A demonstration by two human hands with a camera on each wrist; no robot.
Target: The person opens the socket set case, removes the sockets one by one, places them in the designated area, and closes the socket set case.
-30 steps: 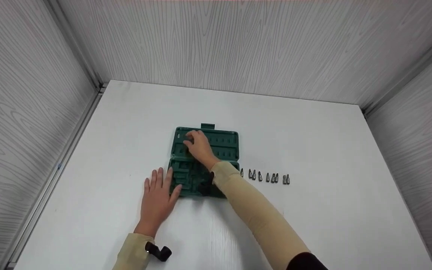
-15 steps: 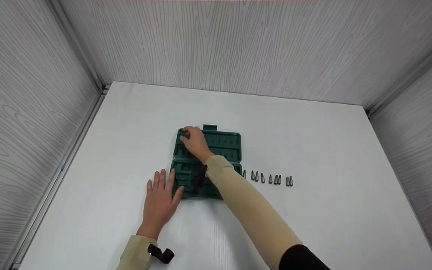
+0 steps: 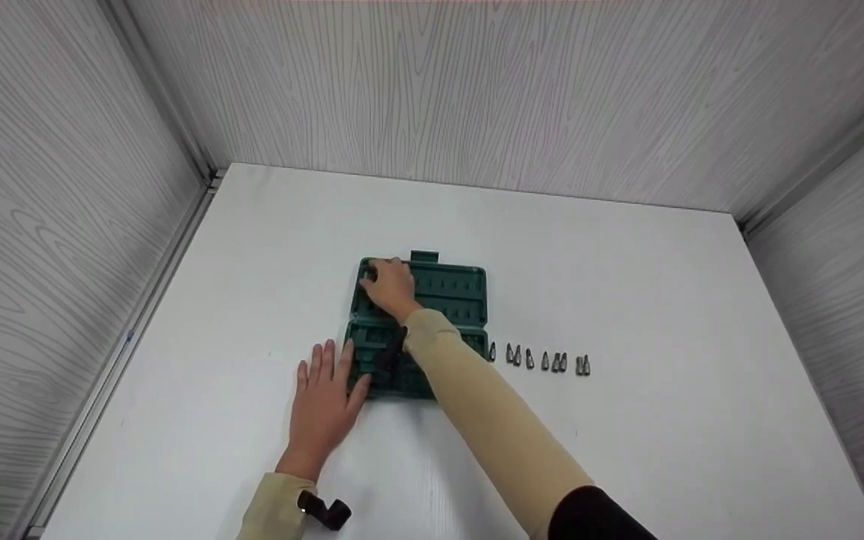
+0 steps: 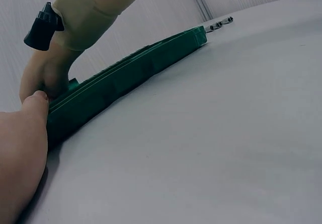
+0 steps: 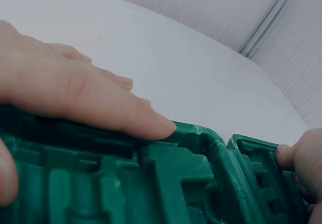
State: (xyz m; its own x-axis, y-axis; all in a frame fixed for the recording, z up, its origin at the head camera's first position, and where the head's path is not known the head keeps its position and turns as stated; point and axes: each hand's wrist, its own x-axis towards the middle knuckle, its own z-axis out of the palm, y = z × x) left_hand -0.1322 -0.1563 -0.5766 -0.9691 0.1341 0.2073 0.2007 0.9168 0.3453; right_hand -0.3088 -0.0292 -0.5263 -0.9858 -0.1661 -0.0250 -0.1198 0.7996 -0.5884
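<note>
A green plastic tool case lies unfolded on the white table, its lid (image 3: 451,298) behind its base (image 3: 413,388); moulded slots line both halves. My left hand (image 3: 323,416) lies flat at the base's left side, fingers stretched forward, thumb over the near corner. In the right wrist view, a left fingertip rests on the base's rim (image 5: 193,128). My right hand (image 3: 393,287) reaches across, fingers bent down into the lid's far left corner. Its thumb (image 5: 286,156) touches the lid's inside in the right wrist view; I cannot tell whether a bit is between the fingers.
Several silver metal bits (image 3: 529,358) stretch in a row on the table (image 3: 664,315), right of the case. A latch tab (image 3: 424,256) sticks out from the lid's far edge. Wood-grain panels (image 3: 462,90) enclose the table at the back and sides.
My right hand has moved left along the lid into its far left corner, covering a slot where a small silver piece showed earlier. The left hand stays in place at the base.
</note>
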